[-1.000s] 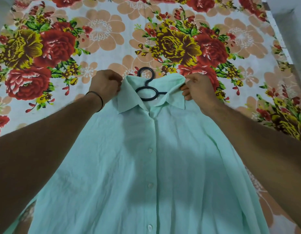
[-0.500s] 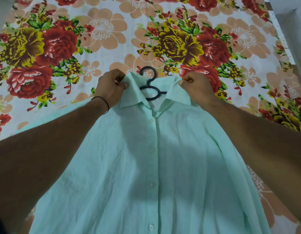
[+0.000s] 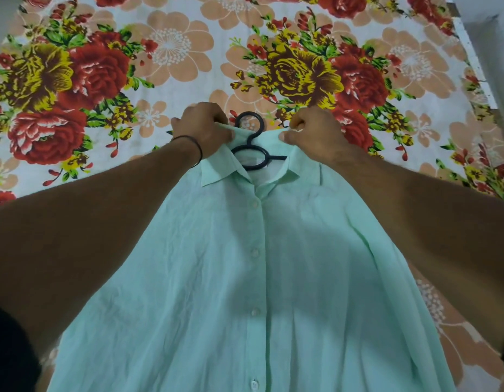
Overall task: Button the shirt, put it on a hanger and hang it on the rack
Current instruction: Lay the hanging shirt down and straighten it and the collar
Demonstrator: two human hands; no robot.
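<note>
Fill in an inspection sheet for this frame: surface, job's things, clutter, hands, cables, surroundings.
Surface: flowered sheet, spread flat under everything.
Job's things: mint shirt lies front up, visible buttons look fastened; black hanger sits inside the collar, hook sticking out; rack not in view.
Clutter: nothing seen.
Hands: left hand and right hand each grip the collar edge.
Cables: nothing seen.
Surroundings: pale bare strip past the sheet's right edge.

one shirt [image 3: 217, 292], one hanger [image 3: 250, 154], four buttons [image 3: 254, 252] in view, two hands: left hand [image 3: 204, 130], right hand [image 3: 313, 135]; one wristband [image 3: 199, 150], one floral bedsheet [image 3: 171, 89].
</note>
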